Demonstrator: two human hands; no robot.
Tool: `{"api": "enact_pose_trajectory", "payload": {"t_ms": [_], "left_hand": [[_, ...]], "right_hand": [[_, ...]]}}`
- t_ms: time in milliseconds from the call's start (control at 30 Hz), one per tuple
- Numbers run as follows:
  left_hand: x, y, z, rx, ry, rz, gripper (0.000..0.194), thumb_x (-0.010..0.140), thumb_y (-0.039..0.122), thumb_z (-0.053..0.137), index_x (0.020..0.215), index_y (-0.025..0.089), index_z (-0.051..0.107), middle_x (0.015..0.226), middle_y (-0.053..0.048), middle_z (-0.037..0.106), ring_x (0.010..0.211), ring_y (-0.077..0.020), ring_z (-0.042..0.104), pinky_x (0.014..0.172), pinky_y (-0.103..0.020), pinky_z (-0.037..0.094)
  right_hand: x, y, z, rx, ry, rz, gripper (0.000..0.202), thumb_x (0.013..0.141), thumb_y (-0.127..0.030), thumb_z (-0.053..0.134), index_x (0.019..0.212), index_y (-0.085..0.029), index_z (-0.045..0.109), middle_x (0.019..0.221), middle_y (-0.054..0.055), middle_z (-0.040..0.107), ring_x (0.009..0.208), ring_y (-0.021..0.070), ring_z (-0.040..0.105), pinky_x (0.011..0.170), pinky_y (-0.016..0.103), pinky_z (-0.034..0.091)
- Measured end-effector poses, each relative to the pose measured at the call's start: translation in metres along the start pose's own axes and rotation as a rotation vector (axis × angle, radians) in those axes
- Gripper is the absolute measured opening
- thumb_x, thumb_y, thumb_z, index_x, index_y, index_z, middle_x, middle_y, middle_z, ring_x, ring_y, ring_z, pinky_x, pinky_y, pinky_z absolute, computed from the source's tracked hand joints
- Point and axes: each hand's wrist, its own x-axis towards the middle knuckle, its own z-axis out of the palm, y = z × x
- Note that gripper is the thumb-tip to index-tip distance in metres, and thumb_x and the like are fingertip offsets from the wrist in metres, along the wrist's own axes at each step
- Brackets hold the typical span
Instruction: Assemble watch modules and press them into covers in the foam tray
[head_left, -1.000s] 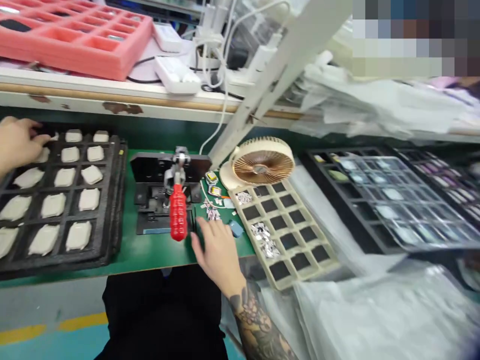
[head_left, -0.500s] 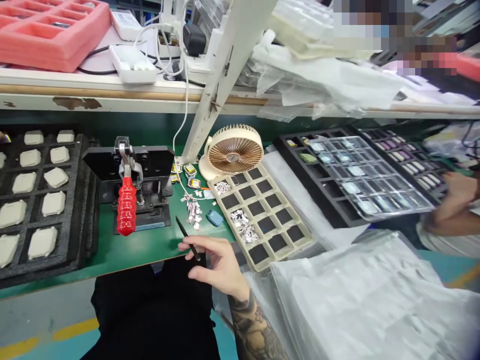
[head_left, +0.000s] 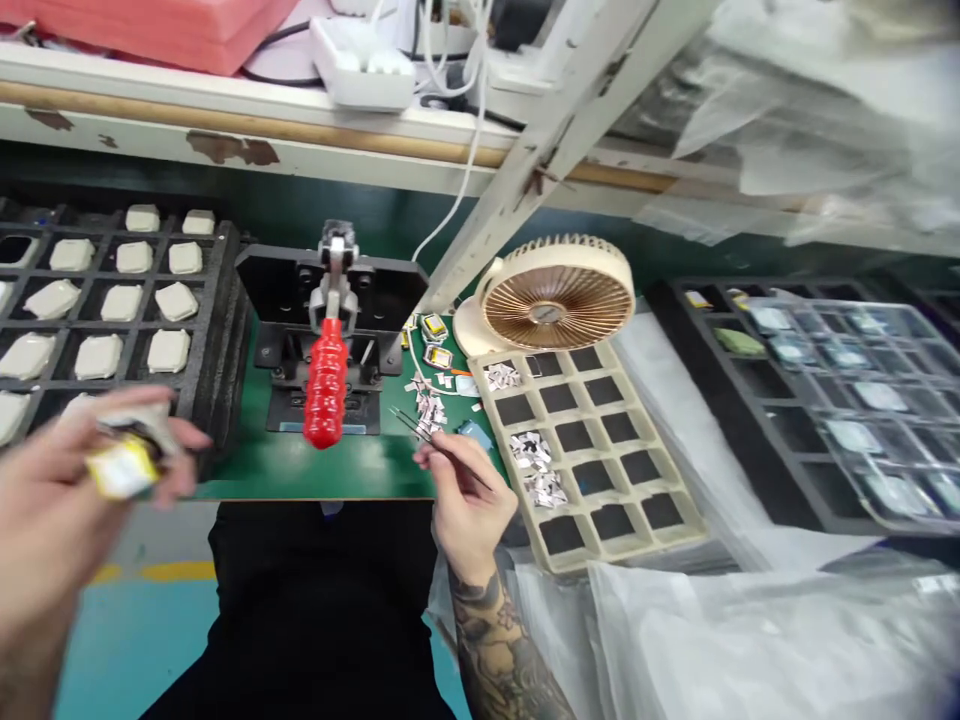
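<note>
My left hand (head_left: 52,500) is raised at the lower left and grips a small part with a yellow piece (head_left: 124,465); it is blurred. My right hand (head_left: 469,495) holds thin black tweezers (head_left: 420,430) at the front edge of the green mat (head_left: 300,470), their tips pointing up-left toward a scatter of small silver tabs (head_left: 427,410). Between the hands stands a black clamp fixture (head_left: 330,300) with a red lever handle (head_left: 326,385).
A black tray of white parts (head_left: 217,330) lies at the left. A beige fan (head_left: 555,295) and a beige compartment tray (head_left: 600,530) sit to the right, then black trays with clear covers (head_left: 810,390). Plastic bags (head_left: 750,640) fill the lower right. A shelf (head_left: 300,130) runs above.
My left hand has come down from the black tray into view, now holding the small yellow part. My right hand has picked up the tweezers and lifted them toward the silver tabs.
</note>
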Motion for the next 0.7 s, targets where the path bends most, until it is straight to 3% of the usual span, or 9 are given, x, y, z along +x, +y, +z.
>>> {"api": "enact_pose_trajectory", "payload": {"t_ms": [67, 133, 233, 333, 433, 533, 700], "left_hand": [[-0.028, -0.015, 0.052, -0.132, -0.197, -0.074, 0.032, 0.100, 0.034, 0.076, 0.132, 0.033, 0.078, 0.110, -0.009, 0.084, 0.074, -0.0242, 0.076, 0.058, -0.037, 0.062], [-0.033, -0.034, 0.095, -0.328, -0.373, -0.164, 0.029, 0.103, 0.035, 0.074, 0.130, 0.026, 0.076, 0.107, -0.012, 0.083, 0.070, -0.0208, 0.075, 0.058, -0.032, 0.059], [-0.021, -0.063, 0.131, -0.597, -0.507, -0.330, 0.036, 0.097, 0.032, 0.079, 0.130, 0.019, 0.073, 0.098, -0.011, 0.081, 0.063, -0.0174, 0.071, 0.055, -0.026, 0.053], [-0.015, -0.079, 0.142, -0.735, -0.504, -0.485, 0.034, 0.097, 0.030, 0.077, 0.127, 0.015, 0.073, 0.096, -0.011, 0.080, 0.063, -0.0160, 0.070, 0.056, -0.025, 0.052], [-0.019, -0.079, 0.144, -0.761, -0.477, -0.542, 0.036, 0.096, 0.027, 0.074, 0.130, 0.014, 0.072, 0.105, -0.015, 0.082, 0.073, -0.0202, 0.076, 0.064, -0.028, 0.057], [-0.022, -0.075, 0.143, -0.730, -0.525, -0.522, 0.047, 0.096, 0.027, 0.076, 0.140, 0.013, 0.069, 0.115, -0.017, 0.081, 0.088, -0.0251, 0.079, 0.074, -0.033, 0.061], [-0.020, -0.074, 0.145, -0.558, -0.507, -0.415, 0.058, 0.095, 0.030, 0.085, 0.146, 0.014, 0.063, 0.112, -0.014, 0.080, 0.082, -0.0212, 0.078, 0.068, -0.029, 0.061]], "right_hand": [[0.000, -0.001, 0.008, 0.072, -0.027, -0.002, 0.014, 0.103, -0.025, 0.074, 0.113, -0.023, 0.083, 0.110, 0.010, 0.079, 0.088, 0.0214, 0.080, 0.074, 0.038, 0.072], [-0.003, -0.002, 0.018, 0.109, -0.044, 0.004, 0.013, 0.104, -0.025, 0.073, 0.112, -0.023, 0.083, 0.114, 0.011, 0.081, 0.093, 0.0235, 0.082, 0.079, 0.041, 0.074], [-0.012, -0.002, 0.031, 0.136, 0.009, -0.004, 0.014, 0.104, -0.022, 0.071, 0.114, -0.024, 0.081, 0.113, 0.009, 0.081, 0.098, 0.0253, 0.083, 0.081, 0.043, 0.074], [-0.021, 0.000, 0.033, 0.079, 0.058, -0.016, 0.013, 0.103, -0.023, 0.072, 0.114, -0.023, 0.079, 0.111, 0.010, 0.080, 0.099, 0.0263, 0.082, 0.079, 0.044, 0.074], [-0.027, 0.003, 0.029, 0.008, 0.052, 0.001, 0.013, 0.104, -0.025, 0.071, 0.114, -0.022, 0.079, 0.109, 0.011, 0.080, 0.094, 0.0249, 0.081, 0.077, 0.043, 0.073], [-0.030, 0.008, 0.027, 0.004, 0.033, 0.033, 0.014, 0.104, -0.026, 0.070, 0.115, -0.023, 0.079, 0.109, 0.010, 0.080, 0.093, 0.0229, 0.080, 0.078, 0.041, 0.072], [-0.030, 0.009, 0.027, 0.056, 0.030, 0.047, 0.014, 0.104, -0.025, 0.070, 0.115, -0.023, 0.080, 0.110, 0.009, 0.080, 0.095, 0.0228, 0.080, 0.079, 0.040, 0.072]]}}
